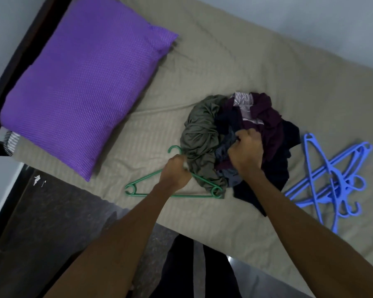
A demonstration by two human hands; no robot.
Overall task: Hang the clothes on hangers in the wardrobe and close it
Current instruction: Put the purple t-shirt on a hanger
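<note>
Clothes, a crumpled heap of olive, maroon and navy fabric (241, 143), on the beige bed sheet (224, 61).
Left hand (177, 172) grips green plastic hanger (151, 186); right hand (246, 149) clutches heap's dark cloth. Blue plastic hangers (334, 179) just right.

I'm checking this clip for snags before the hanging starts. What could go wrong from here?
1. The olive garment lies over the green hanger that the left hand grips, so lifting may drag it along.
2. The right hand grips into the tangled clothes pile; several pieces may come up together.
</note>
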